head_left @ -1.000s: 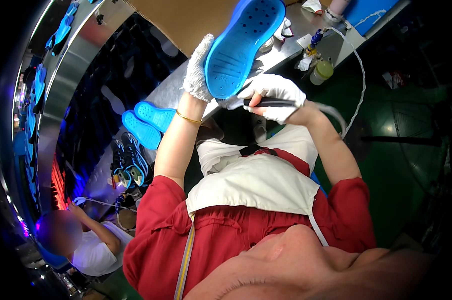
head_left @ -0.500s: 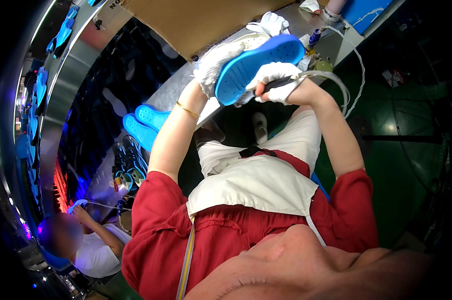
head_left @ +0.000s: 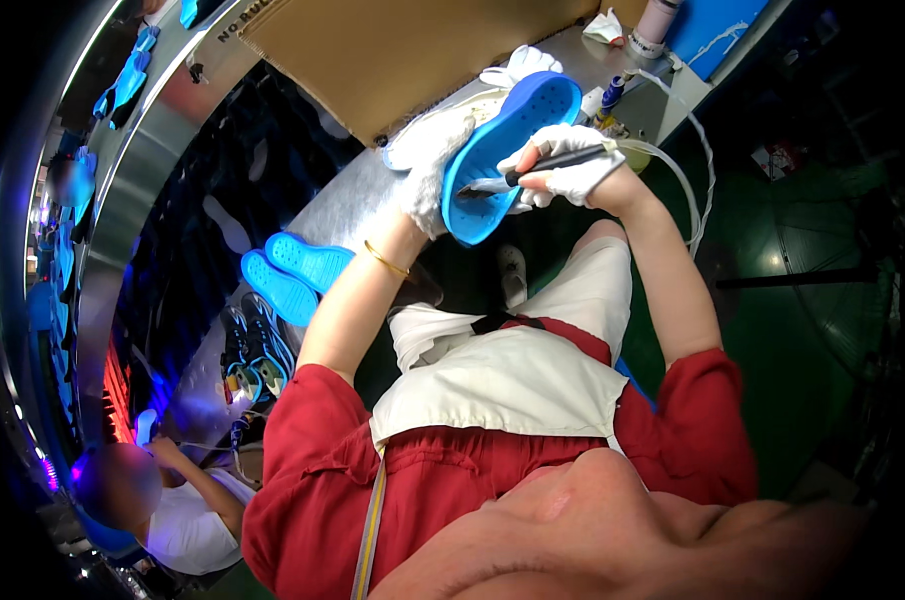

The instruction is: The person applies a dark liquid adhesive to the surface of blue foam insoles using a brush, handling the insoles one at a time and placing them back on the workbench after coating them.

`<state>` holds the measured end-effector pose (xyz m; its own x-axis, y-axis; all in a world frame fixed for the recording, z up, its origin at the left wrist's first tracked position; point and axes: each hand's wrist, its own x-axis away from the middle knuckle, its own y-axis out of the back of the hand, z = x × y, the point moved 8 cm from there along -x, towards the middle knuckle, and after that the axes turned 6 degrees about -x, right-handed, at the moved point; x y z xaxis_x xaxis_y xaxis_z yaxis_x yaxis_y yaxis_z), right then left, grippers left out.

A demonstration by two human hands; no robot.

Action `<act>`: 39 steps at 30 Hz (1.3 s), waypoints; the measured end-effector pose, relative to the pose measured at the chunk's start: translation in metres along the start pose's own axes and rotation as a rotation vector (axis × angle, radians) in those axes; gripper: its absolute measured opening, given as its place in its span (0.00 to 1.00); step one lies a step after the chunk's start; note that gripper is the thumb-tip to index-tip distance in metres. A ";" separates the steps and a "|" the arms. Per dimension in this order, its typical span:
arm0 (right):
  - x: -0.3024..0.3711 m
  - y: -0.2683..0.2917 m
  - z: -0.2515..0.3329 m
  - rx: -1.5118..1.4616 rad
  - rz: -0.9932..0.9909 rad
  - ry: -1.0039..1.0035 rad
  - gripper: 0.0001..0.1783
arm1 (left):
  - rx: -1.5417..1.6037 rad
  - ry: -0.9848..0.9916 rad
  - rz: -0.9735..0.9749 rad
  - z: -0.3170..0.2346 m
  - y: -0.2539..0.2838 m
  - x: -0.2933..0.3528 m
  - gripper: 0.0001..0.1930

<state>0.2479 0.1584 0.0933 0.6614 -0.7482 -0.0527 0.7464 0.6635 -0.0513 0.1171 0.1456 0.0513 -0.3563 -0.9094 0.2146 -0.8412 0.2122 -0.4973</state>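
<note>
My left hand (head_left: 433,172), in a white knit glove, grips the left edge of a bright blue shoe sole (head_left: 488,218), tilted so its hollow inner side shows. Small holes mark its raised end. In my right hand (head_left: 585,178), gloved in white with bare fingertips, is a brush (head_left: 565,160) with a dark handle and a clear tube (head_left: 673,170) running from its rear end. Its bristles touch the inside of the sole near the closer end. A pale shoe upper, partly covered by the sole and left hand, lies behind them.
Two blue soles (head_left: 285,288) lie on the metal bench at left, beside dark sneakers (head_left: 258,350). A large cardboard box (head_left: 373,60) stands behind, with a pale bottle (head_left: 656,25) and a blue container (head_left: 708,35) at back right. Another person (head_left: 193,515) works at lower left.
The sole has turned so that its inner side faces up more. My right hand has shifted slightly right, and the brush head now shows inside the sole.
</note>
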 end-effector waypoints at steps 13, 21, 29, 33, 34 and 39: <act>0.044 -0.059 0.075 0.540 -0.142 0.640 0.10 | 0.196 -0.183 0.046 -0.021 0.007 0.042 0.36; 0.049 -0.064 0.132 0.715 -0.208 0.766 0.12 | 0.053 -0.273 0.040 -0.060 -0.014 0.081 0.34; 0.074 -0.095 0.169 0.453 -0.305 0.665 0.08 | 0.370 -0.537 0.365 -0.295 -0.047 0.099 0.37; 0.071 -0.116 0.161 0.504 -0.280 0.675 0.10 | 2.138 0.117 0.694 -0.359 0.001 0.069 0.28; 0.074 -0.114 0.157 0.383 -0.258 0.625 0.11 | 2.545 0.458 0.740 -0.361 -0.011 0.079 0.25; 0.072 -0.108 0.125 0.189 -0.249 0.415 0.11 | 2.895 1.736 1.651 -0.404 0.013 0.146 0.26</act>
<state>0.2236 0.0322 0.2200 0.4060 -0.7925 -0.4551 0.9030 0.4246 0.0663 -0.1099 0.1599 0.4158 -0.0652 -0.4701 -0.8802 0.0091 -0.8823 0.4706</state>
